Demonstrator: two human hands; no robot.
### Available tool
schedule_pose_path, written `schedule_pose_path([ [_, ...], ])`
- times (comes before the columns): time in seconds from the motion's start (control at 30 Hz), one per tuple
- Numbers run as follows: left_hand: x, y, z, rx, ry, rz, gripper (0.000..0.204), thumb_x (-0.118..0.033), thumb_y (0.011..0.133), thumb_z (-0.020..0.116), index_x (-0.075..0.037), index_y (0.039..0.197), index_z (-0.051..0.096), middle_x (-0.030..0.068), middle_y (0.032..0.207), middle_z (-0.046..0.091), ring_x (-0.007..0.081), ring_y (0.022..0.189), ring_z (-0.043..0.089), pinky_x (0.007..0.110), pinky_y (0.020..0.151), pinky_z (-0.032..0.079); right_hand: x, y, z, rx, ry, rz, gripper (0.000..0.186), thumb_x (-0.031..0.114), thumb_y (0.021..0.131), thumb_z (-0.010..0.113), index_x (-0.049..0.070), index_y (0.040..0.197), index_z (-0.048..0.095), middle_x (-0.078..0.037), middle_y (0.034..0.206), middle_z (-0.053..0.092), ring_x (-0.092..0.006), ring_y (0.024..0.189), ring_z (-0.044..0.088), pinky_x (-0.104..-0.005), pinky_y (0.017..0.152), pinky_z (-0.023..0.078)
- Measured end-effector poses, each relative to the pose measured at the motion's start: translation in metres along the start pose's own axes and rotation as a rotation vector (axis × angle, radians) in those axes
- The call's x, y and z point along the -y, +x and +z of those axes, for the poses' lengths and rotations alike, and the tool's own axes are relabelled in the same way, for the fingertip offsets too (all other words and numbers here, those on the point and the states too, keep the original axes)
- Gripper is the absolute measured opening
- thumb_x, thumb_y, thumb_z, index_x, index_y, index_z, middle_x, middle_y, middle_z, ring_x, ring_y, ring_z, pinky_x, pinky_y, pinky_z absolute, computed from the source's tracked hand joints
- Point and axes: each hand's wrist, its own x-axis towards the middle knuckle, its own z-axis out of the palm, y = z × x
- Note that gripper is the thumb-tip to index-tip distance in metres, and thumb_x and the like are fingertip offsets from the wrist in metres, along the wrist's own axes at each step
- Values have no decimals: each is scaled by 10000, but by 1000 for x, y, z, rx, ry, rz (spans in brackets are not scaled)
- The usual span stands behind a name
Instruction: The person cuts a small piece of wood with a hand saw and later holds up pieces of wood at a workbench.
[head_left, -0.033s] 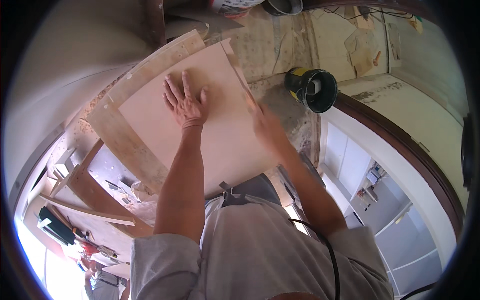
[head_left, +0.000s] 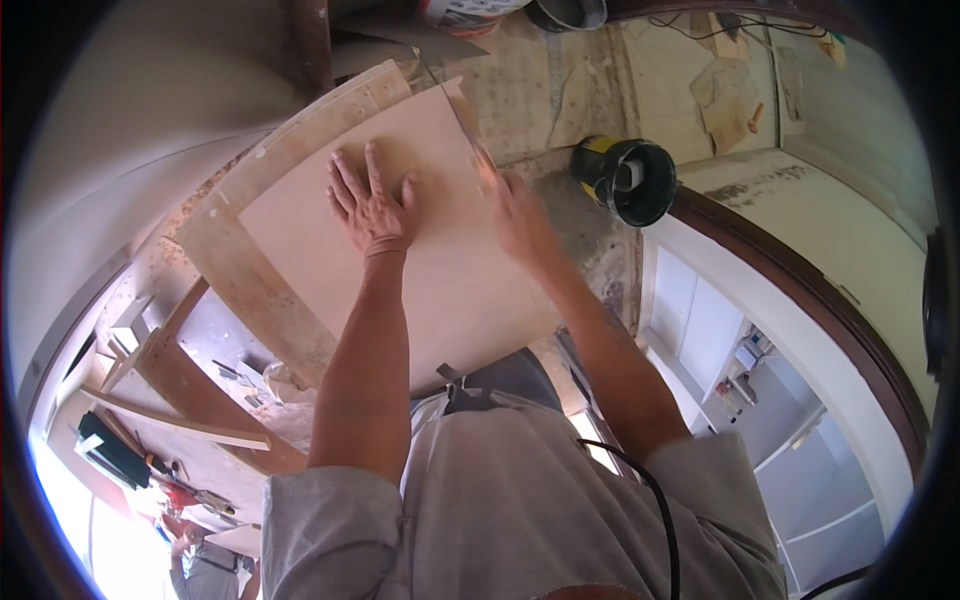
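Pale brown, the board (head_left: pixel 440 270) lay flat on the work surface (head_left: pixel 250 290), and everything else in the head view sat around it. The left hand (head_left: pixel 372 205) rested palm down on the upper middle of the board, fingers spread and flat, its grip open and closed on nothing. The right hand (head_left: pixel 515 215) was at the board's right edge, blurred; a thin straight strip (head_left: pixel 455 110) ran up along that edge from the hand, and I could not tell whether the grip was closed on it or just beside it. A rougher wooden frame (head_left: pixel 300 140) bordered the board on its upper and left sides, touching it. To the right of the board, well apart from its edge, stood a black and yellow round container (head_left: pixel 628 178) on the dusty floor (head_left: pixel 560 80). Below and left of the board, loose wooden slats (head_left: pixel 180 425) and small tools (head_left: pixel 110 450) lay on a lower bench. The near edge of the board met the person's grey shirt (head_left: pixel 520 500), over which a black cable (head_left: pixel 655 510) ran down.
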Motion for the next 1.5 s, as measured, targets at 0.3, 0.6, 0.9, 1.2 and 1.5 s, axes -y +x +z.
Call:
schedule_pose_path([
  [0.3,15,-3,-3,26,28,-36,797,-597,929,542,-272,1605,274,206,1670,157,384,1540,143,563,1209,152,38,-35,-36,98,123,229,321,307,1057,455,8,1062,572,-305,797,646,-511,831,637,-563,694,495],
  [0.6,-8,7,-2,16,2,-7,786,-610,938,523,-266,1603,281,195,1676,143,392,1539,142,561,1210,152,-5,52,9,-3,-186,-136,295,50,939,517,-33,1219,560,-247,961,638,-427,767,661,-470,651,564],
  [0.9,14,-2,-3,72,66,-70,820,-636,923,511,-293,1616,239,190,1683,117,368,1551,127,529,1234,121,37,-64,-47,196,38,274,267,219,1039,470,16,1167,585,-272,895,623,-464,774,639,-513,682,537],
  [1.2,-4,8,-4,45,29,-26,802,-613,926,519,-290,1611,255,193,1680,125,363,1551,135,529,1231,132,18,61,-13,133,-40,27,270,131,1015,446,-50,1175,566,-253,902,626,-462,767,646,-524,678,539],
  [1.5,18,-6,0,-15,14,-8,774,-624,946,503,-279,1602,279,211,1661,185,400,1526,180,560,1210,155,55,-55,-65,219,137,549,417,375,1047,456,-22,1029,582,-310,862,646,-532,875,619,-578,785,494],
])
